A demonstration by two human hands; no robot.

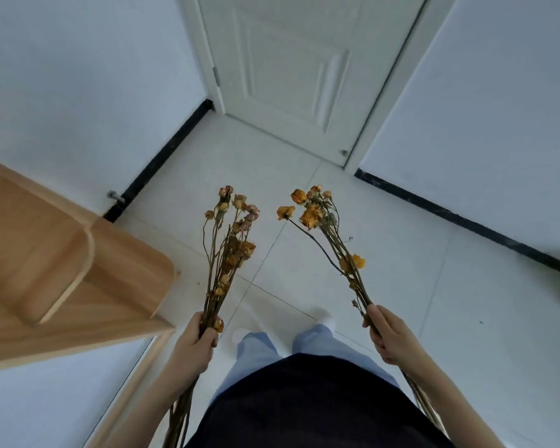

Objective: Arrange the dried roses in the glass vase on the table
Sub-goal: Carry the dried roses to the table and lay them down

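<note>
My left hand (pixel 196 342) grips a bunch of dried roses (pixel 232 240) by the stems, with faded pink and orange heads pointing away from me. My right hand (pixel 385 336) grips a second bunch of dried roses (pixel 324 221) with brighter orange heads. Both bunches are held upright in front of me above the floor, and their long stem ends trail back past my wrists. No glass vase or table top is in view.
A light wooden shelf unit (pixel 62 270) stands at my left against the wall. A shut white door (pixel 304 69) is straight ahead. White tiled floor (pixel 417 286) spreads ahead and to the right, edged by black skirting (pixel 162 156).
</note>
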